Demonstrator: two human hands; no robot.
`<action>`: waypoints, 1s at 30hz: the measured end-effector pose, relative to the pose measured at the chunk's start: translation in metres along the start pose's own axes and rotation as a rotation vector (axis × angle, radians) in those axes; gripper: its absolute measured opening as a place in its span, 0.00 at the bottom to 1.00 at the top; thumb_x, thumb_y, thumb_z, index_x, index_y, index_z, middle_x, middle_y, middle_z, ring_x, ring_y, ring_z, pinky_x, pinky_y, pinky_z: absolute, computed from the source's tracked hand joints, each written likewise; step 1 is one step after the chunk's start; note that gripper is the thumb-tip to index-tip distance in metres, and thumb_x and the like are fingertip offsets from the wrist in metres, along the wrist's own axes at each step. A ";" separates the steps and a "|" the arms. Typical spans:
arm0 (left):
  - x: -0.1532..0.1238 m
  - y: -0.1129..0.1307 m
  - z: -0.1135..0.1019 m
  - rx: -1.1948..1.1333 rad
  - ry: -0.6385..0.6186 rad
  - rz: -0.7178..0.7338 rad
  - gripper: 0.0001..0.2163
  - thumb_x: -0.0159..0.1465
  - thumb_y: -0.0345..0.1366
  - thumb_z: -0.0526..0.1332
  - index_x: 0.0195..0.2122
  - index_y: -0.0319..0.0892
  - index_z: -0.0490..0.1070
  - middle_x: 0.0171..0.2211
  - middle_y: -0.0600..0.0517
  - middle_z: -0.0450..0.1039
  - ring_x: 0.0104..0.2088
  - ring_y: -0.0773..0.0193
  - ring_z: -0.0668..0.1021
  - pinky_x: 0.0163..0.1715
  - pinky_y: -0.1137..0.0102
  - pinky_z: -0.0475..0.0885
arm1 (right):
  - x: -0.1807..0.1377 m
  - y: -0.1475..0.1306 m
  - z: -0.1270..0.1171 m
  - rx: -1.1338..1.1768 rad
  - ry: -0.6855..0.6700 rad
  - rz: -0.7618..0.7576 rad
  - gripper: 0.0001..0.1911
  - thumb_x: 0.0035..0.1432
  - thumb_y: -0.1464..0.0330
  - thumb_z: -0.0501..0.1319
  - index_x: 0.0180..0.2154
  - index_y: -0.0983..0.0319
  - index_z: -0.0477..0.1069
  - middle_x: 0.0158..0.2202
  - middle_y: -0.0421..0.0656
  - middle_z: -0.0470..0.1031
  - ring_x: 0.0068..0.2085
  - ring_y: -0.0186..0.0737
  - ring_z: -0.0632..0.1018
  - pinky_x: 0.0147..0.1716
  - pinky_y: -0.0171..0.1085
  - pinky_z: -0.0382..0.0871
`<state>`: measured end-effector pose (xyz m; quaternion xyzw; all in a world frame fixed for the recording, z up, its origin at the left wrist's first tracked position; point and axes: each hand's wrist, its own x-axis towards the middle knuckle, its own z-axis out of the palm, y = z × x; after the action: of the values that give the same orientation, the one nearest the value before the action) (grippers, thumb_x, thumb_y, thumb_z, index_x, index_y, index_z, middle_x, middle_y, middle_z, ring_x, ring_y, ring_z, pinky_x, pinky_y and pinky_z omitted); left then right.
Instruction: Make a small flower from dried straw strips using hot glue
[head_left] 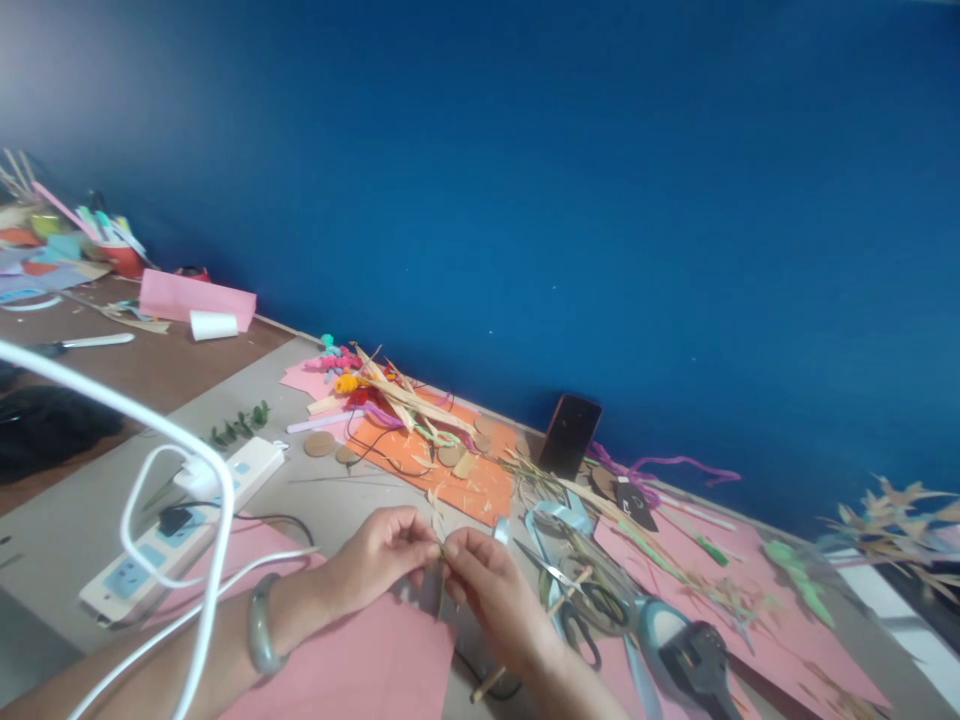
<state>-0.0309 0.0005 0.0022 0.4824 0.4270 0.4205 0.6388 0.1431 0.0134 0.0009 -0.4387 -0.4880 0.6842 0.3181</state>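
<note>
My left hand (pixel 390 560), with a jade-coloured bangle (pixel 264 625) on its wrist, meets my right hand (pixel 491 585) near the bottom middle. Both are closed, thumbs and fingertips pinched together around a thin dried plant stem (pixel 436 508). Its pale tip pokes up above the fingers, while the gripped part is hidden. Below them lies pink paper (pixel 360 665). To the right of my right hand rest scissors (pixel 555 572) with dark handles, beside a loop of light blue ribbon (pixel 562 512).
A white power strip (pixel 180 535) with a white cable (pixel 214 460) lies at left. Orange paper (pixel 480 495) bears dried strips. A phone (pixel 570 437) leans against the blue wall (pixel 525 200). A dark glue-gun-like tool (pixel 697 660) sits at lower right; a paper cup (pixel 214 325) stands far left.
</note>
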 end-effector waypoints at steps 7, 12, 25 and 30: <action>0.002 -0.004 -0.003 0.067 0.050 0.072 0.11 0.57 0.40 0.65 0.33 0.37 0.73 0.25 0.51 0.75 0.23 0.69 0.73 0.25 0.74 0.68 | 0.003 0.003 0.000 -0.003 -0.010 -0.003 0.18 0.55 0.55 0.64 0.26 0.64 0.68 0.18 0.36 0.63 0.20 0.29 0.60 0.21 0.31 0.49; 0.002 -0.004 -0.002 0.134 0.078 0.169 0.10 0.58 0.41 0.64 0.30 0.37 0.73 0.23 0.52 0.72 0.24 0.69 0.72 0.25 0.75 0.66 | 0.006 0.002 -0.003 -0.048 0.006 -0.029 0.18 0.54 0.55 0.64 0.26 0.64 0.69 0.19 0.36 0.66 0.21 0.29 0.62 0.22 0.31 0.52; 0.031 -0.005 0.010 0.061 0.159 0.115 0.11 0.56 0.41 0.64 0.28 0.38 0.69 0.19 0.56 0.68 0.19 0.71 0.71 0.21 0.76 0.64 | 0.015 -0.009 -0.011 -0.114 0.161 -0.173 0.14 0.49 0.60 0.68 0.27 0.64 0.72 0.18 0.34 0.66 0.22 0.30 0.64 0.24 0.31 0.56; 0.052 -0.006 0.015 0.059 0.127 0.146 0.08 0.55 0.37 0.64 0.30 0.37 0.70 0.19 0.56 0.69 0.20 0.70 0.72 0.22 0.75 0.66 | 0.022 -0.005 -0.023 -0.153 0.218 -0.202 0.15 0.50 0.59 0.67 0.28 0.65 0.71 0.18 0.34 0.66 0.21 0.29 0.63 0.23 0.31 0.54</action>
<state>-0.0015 0.0445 -0.0087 0.5032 0.4424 0.4830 0.5638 0.1554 0.0433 -0.0041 -0.4819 -0.5429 0.5582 0.4018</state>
